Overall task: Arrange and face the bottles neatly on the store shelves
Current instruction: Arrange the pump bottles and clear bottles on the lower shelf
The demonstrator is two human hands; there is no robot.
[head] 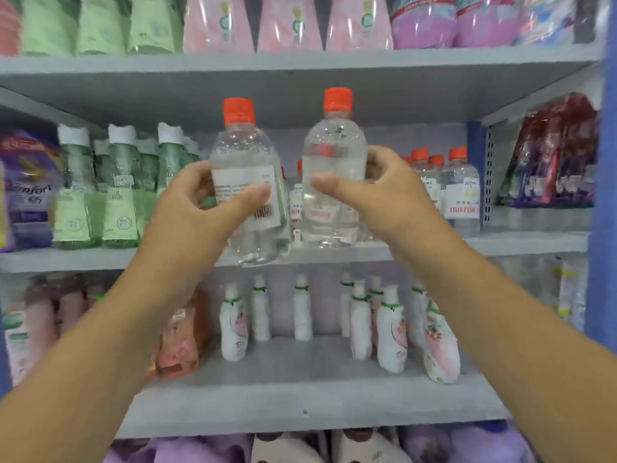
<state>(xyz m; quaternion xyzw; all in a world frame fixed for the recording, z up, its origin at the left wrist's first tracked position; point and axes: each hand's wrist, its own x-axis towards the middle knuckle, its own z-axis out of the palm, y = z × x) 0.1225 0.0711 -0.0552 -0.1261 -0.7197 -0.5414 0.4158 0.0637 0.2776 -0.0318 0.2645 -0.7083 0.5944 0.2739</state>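
Motion blur smears the green bottles (pixel 96 192), and the purple pouch (pixel 25 192) is cut off at left.

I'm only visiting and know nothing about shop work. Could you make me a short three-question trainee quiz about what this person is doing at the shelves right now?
1. True or false: the left hand holds a clear plastic bottle with an orange cap whose barcode side faces the camera.
2. What does the right hand grip? A) a green bottle B) a second clear orange-capped bottle C) a pink pouch
3. Fill in: the matching orange-capped bottles standing on the grey middle shelf are to the ____ of the hands.

Key: 1 true; 2 B; 3 right
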